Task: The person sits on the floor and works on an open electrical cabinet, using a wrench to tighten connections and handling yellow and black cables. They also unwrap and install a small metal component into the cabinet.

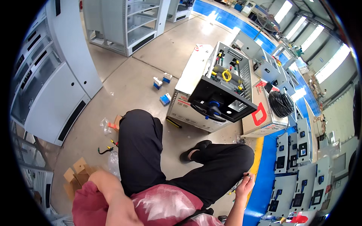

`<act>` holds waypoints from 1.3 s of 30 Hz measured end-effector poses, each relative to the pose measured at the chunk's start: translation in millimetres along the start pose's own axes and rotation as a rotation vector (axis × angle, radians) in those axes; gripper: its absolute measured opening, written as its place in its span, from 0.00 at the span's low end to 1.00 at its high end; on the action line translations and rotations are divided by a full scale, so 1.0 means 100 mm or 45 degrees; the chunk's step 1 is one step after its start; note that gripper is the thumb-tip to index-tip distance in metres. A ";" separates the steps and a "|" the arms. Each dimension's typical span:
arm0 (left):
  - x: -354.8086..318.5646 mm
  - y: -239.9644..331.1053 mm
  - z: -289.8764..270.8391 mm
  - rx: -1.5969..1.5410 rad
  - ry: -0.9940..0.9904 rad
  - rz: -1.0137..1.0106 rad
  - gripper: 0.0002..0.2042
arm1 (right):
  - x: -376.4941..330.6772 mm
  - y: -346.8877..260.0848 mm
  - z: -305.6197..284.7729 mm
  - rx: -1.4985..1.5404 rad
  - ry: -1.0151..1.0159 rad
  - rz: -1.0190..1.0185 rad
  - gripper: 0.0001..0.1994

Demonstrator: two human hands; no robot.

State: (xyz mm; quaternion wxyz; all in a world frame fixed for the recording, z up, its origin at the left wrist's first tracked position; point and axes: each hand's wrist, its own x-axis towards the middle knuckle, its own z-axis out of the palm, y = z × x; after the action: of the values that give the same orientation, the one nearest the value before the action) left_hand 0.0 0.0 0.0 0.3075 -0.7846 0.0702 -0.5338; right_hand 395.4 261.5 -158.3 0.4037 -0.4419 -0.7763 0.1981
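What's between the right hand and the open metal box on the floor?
In the head view, the person's bent right leg in black trousers lies between the right hand and the open metal box, then bare floor.

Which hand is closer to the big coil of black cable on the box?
The right hand. It is low beside the right knee, straight below the black cable coil. The left hand is out of view; only the left forearm shows, far across at the lower left.

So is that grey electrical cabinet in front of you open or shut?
Open: the grey cabinet shows its yellow coiled wire and components inside, no door covering them.
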 end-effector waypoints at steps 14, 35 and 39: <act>-0.57 -0.59 0.26 0.090 0.046 -0.564 0.16 | 2.18 -1.14 0.34 0.605 0.347 -0.210 0.12; -1.69 -2.34 0.42 0.582 -1.265 -1.652 0.36 | 3.18 -0.89 1.28 0.710 -0.086 -0.092 0.08; -2.07 -2.54 0.40 0.502 -1.062 -1.698 0.30 | 3.19 -0.88 1.31 0.662 -0.093 -0.064 0.08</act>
State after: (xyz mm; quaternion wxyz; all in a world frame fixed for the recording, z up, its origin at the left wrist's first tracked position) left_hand -107.2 310.9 -32.6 0.0580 -0.7272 -0.6281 -0.2709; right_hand 153.5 491.6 -34.1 0.4801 -0.2965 -0.7241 0.3965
